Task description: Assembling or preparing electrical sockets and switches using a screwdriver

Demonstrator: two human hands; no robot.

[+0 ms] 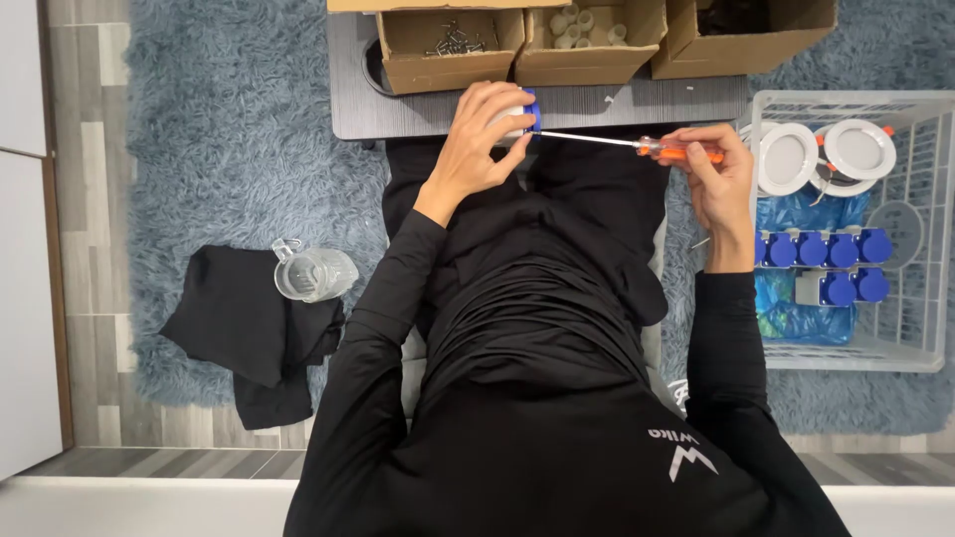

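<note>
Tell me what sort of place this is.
Likely a home room used as a makeshift assembly spot: a shaggy blue-grey rug on wood-look flooring, a low grey table with cardboard boxes of parts, and a white wire basket of blue-capped fittings.

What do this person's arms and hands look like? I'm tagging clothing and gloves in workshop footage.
Both arms are covered by long, close-fitting black fabric sleeves that end at the wrists. The left sleeve and the right sleeve are plain, with no visible markings. The left hand and the right hand are bare: no gloves, and no rings or watch can be made out.
</note>
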